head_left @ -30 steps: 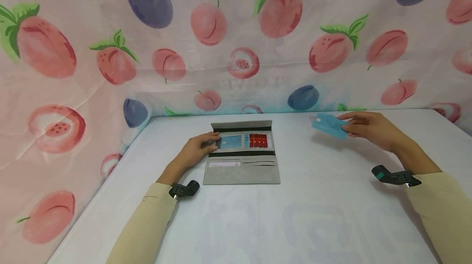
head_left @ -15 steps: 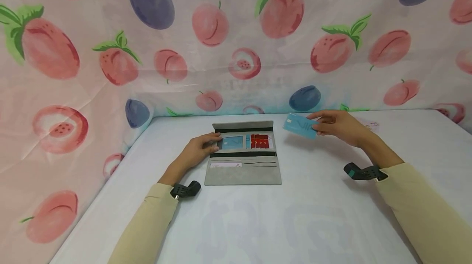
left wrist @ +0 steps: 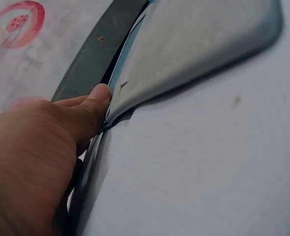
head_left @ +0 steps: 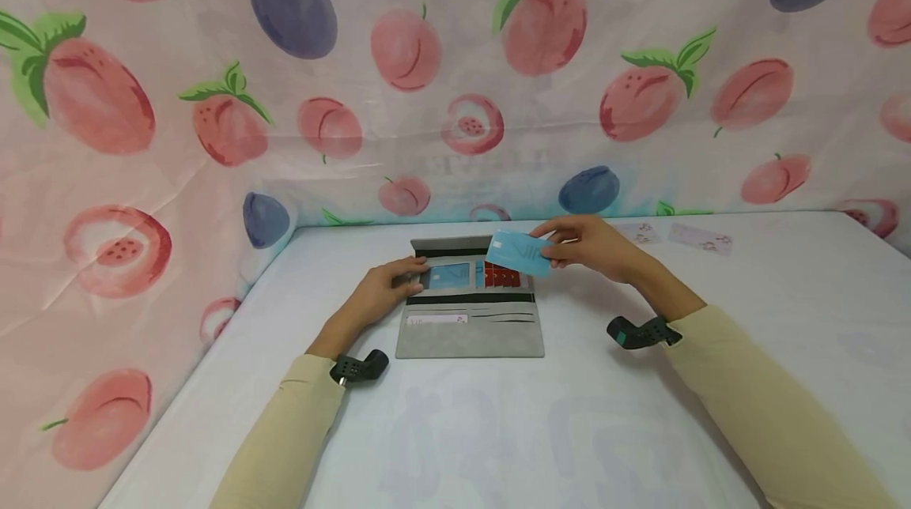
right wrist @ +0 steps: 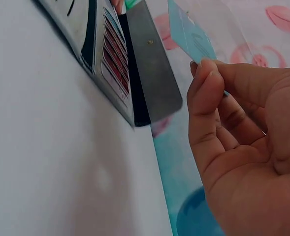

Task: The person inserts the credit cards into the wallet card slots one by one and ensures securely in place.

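Hovering just above the far right part of the open grey wallet, the light blue card is pinched by its right end between the thumb and fingers of the right hand; it is held clear of the wallet and tilted, its left end over the red cards tucked in the wallet's upper right slots. The wrist view shows the thumb pressed flat against the card's near face, with the other fingers curled behind it.

The wallet lies flat and unfolded on the white tabletop, its flap pointing away from the person. At the wallet's left edge the left hand rests on it, fingers bent and pressed together, the thumb bearing on the edge of a pocket beside another blue card that sits in the upper left slot. A white card peeks from a lower slot nearer the person.

Both forearms wear pale yellow sleeves, each with a dark wrist mount at the cuff. Well to the right of the wallet, near the far edge of the tabletop, two pale patterned cards lie flat. Behind and to the left of the wallet hangs a fruit-printed cloth with peaches and plums.
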The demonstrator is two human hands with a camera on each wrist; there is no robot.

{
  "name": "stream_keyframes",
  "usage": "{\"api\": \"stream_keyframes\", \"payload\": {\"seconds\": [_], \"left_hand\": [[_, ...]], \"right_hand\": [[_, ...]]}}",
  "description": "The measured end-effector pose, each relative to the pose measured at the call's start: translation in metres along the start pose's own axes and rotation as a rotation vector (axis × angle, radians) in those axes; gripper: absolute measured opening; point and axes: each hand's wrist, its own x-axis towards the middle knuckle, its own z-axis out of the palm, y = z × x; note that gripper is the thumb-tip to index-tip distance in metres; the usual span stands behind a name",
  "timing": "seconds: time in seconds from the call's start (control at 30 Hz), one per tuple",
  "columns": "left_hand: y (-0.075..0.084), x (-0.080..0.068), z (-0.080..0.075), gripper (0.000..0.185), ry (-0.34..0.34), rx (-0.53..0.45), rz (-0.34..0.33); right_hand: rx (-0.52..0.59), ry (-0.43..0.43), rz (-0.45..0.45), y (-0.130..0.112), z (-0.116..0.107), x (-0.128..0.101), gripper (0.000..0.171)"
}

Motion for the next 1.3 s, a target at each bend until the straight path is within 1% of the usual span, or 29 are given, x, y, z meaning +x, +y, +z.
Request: {"api": "stream_keyframes", "payload": {"seconds": [0.23,0.53,0.83,1.03,1.3], "left_hand": [[0.0,0.0,0.0,0.036,0.007,0.004,0.014],[0.002,0.0,-0.001,0.034,0.007,-0.001,0.015],[0.001,0.0,-0.002,0.036,0.004,0.008,0.021],[0.0,0.0,-0.004,0.036,0.015,0.026,-0.011],[0.0,0.0,-0.003,0.037,0.003,0.026,-0.037]], "right_hand": [[0.026,-0.03,-0.039,-0.005,0.02,0.013,0.032],[0.048,-0.068,-0.051,-0.011,0.049,0.026,0.03],[0.143,-0.098,-0.044,-0.013,0.077,0.032,0.028],[0.172,-0.122,-0.054,-0.016,0.091,0.034,0.03],[0.164,-0.106,-0.048,-0.015,0.104,0.032,0.032]]}}
